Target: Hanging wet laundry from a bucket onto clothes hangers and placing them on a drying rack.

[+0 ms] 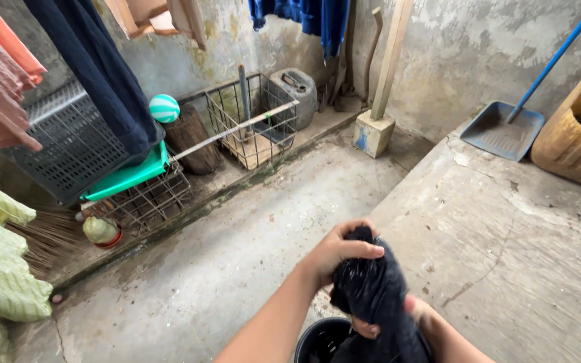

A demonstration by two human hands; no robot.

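Low at the frame's bottom edge, I see my left hand clamped over the top of a dark wet cloth. My right hand grips it lower down, mostly hidden behind the fabric. The cloth hangs over a black bucket, cut off by the frame, its contents unreadable. Across the concrete floor, wire baskets stand by the wall; one holds a pole. A dustpan lies far right.
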